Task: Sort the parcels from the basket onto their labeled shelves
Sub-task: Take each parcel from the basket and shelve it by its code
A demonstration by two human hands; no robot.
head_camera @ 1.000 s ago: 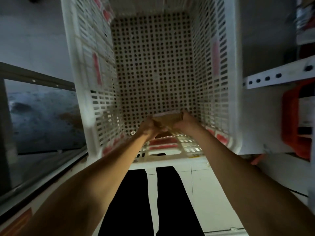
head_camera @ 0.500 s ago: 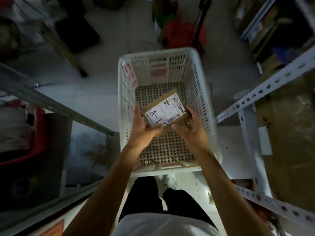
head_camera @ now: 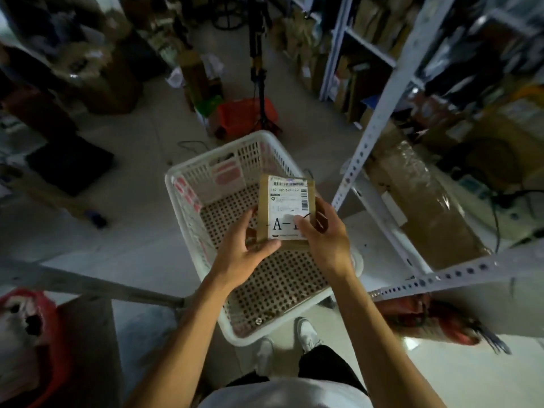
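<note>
1. Since the earlier frame, both hands have lifted the parcel (head_camera: 287,213) higher above the basket (head_camera: 188,184) and turned its label upright toward the camera.
2. Left hand (head_camera: 245,254) grips the parcel's lower left corner, fingers curled round it; right hand (head_camera: 325,237) clasps its right edge, thumb lying over the label.
3. The basket below shows only its bare perforated floor.
4. The label reads "A-", the rest hidden by the thumb; sliding it aside would likely confirm the code before turning to the shelf (head_camera: 379,113) right of the basket.
</note>
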